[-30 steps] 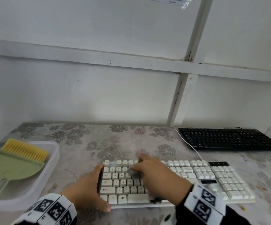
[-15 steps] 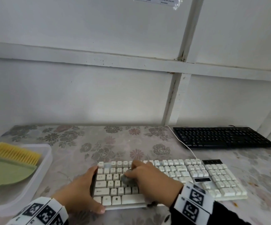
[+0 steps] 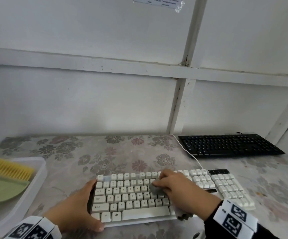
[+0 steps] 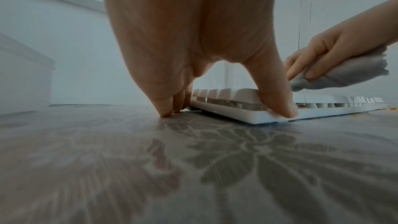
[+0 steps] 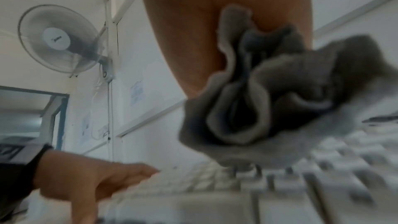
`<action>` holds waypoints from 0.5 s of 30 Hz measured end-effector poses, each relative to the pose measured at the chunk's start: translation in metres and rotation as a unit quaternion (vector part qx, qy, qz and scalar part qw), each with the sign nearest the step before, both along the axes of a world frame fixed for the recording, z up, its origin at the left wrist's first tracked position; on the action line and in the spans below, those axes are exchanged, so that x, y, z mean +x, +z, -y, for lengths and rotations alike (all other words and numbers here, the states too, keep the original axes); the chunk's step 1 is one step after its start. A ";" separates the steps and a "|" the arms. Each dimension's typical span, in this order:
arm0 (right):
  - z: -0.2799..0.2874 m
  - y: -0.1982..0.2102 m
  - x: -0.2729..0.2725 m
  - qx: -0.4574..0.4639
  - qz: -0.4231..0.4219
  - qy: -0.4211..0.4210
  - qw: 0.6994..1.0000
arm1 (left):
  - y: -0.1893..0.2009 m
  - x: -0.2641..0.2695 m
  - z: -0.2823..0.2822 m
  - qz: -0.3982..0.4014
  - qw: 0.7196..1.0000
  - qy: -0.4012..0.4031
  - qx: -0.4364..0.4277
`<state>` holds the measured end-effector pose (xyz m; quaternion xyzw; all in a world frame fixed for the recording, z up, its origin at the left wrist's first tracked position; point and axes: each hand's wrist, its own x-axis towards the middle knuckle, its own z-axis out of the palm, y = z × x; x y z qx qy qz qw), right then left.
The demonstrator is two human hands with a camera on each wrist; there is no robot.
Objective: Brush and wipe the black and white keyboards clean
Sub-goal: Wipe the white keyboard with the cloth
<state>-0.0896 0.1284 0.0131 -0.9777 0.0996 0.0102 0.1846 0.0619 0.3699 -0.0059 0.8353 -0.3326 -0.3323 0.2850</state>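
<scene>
On the flowered table (image 3: 122,152), head view: the white keyboard (image 3: 136,211) lies near the front edge, its cable running back toward the black keyboard (image 3: 229,145), which sits well apart at the rear right against the wall. The left hand (image 3: 75,209) brackets the white keyboard's left end, thumb along the front edge, fingers up the side. The right hand (image 3: 177,188) is curled round a grey cloth (image 3: 154,188), bunched and pressed onto the letter keys right of centre; a tail of the cloth shows at the front edge below the wrist. At far left a clear plastic tray (image 3: 37,183) holds a green dustpan (image 3: 3,192) and a yellow-bristled brush (image 3: 8,167).

Left wrist view: the left hand (image 4: 193,40) stands over the table (image 4: 193,168), fingertips (image 4: 167,112) together and down on the tabletop beside the keyboard's end, thumb pressed against the front edge of the white keyboard (image 4: 323,110). Fingers fairly straight, not wrapped round anything. The right hand (image 4: 336,45) pinches the cloth (image 4: 344,76) between thumb and fingers just above the keys.

Right wrist view, blurred: the cloth (image 5: 290,100) hangs bunched from the right hand (image 5: 215,14), its lower edge on the white keyboard (image 5: 290,193). The left hand (image 5: 90,180) rests at the keyboard's end. A wall fan (image 5: 58,38) is mounted high on the wall.
</scene>
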 end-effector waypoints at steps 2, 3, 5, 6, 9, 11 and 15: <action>0.004 -0.017 -0.006 -0.045 0.005 0.013 0.999 | -0.002 0.001 -0.001 0.007 1.000 -0.002 0.009; 0.009 -0.021 -0.010 -0.053 0.007 0.010 0.999 | -0.002 0.002 -0.002 0.010 1.000 -0.002 0.014; 0.020 -0.024 -0.018 -0.052 0.015 0.002 0.999 | -0.004 0.003 -0.002 0.012 1.000 -0.002 0.020; 0.025 -0.023 -0.023 -0.052 0.012 -0.004 0.999 | -0.004 0.003 -0.002 0.011 1.000 -0.002 0.020; 0.039 -0.022 -0.036 -0.049 0.019 -0.022 0.998 | -0.004 0.003 -0.002 0.008 1.000 0.000 0.019; 0.042 -0.019 -0.041 -0.040 0.015 -0.031 0.999 | -0.004 0.003 -0.002 0.005 1.000 0.003 0.019; 0.043 -0.011 -0.045 -0.029 0.011 -0.047 0.998 | -0.003 0.001 -0.002 0.008 1.000 0.003 0.014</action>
